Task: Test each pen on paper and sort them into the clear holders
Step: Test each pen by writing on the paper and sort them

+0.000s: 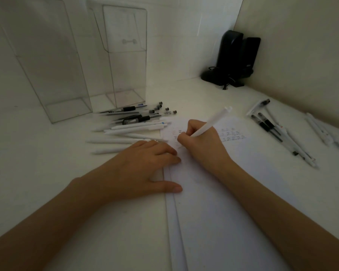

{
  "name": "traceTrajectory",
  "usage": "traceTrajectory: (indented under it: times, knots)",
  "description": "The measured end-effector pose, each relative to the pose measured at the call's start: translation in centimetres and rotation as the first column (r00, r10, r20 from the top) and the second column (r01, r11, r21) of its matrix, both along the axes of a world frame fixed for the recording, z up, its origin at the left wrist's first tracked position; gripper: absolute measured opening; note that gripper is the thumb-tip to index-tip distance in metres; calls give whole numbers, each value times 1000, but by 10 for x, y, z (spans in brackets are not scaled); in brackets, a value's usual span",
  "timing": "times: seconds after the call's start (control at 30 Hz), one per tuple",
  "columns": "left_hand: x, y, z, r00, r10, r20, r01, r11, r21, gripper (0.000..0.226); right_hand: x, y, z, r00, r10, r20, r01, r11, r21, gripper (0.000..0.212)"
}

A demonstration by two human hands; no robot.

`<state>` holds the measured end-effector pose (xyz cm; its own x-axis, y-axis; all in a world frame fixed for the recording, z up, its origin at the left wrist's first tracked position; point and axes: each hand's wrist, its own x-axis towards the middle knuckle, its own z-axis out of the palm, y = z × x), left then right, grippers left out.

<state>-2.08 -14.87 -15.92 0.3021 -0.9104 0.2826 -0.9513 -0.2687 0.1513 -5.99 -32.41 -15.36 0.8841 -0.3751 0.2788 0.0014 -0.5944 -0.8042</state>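
Ink check: right hand [201, 142] pinches white plastic pen [210, 123], barrel slanting away-right; left hand [143, 167], flat on white paper [223, 202], lies nearer the clear acrylic holders [125, 71].

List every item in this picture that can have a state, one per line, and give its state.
Left clear holder: upright, no pens inside.
Right clear holder: upright, no pens inside.
White pen: held slanted, tip hidden.
Paper: lying flat, partly written on.
Right hand: grips the pen.
Left hand: flat, pressing the sheet's edge.
Left pen pile: lying loose.
Right pen group: lying loose.
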Motion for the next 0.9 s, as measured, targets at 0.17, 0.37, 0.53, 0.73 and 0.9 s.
traceTrajectory:
  times: [0.17,0.37,0.53,0.73,0.9]
  knots:
    - [1,0,0,1000,0,-14,0,1000,12,64,-1,-3,0,999,-4,35,3,999,42,29]
    - [0,1,0,1000,1,-12,-1,1000,24,61,-3,-2,0,1000,10,16,-11,1000,29,35]
    - [1,2,-1,999,1,-34,0,1000,29,62,-2,-2,0,999,-8,38,7,999,33,34]
    - [1,2,-2,999,1,-39,0,1000,28,62,-3,-1,0,999,31,27,-32,999,35,27]
    - [2,1,-2,999,2,-53,-2,1000,16,63,-4,-1,0,1000,26,12,-26,999,39,26]
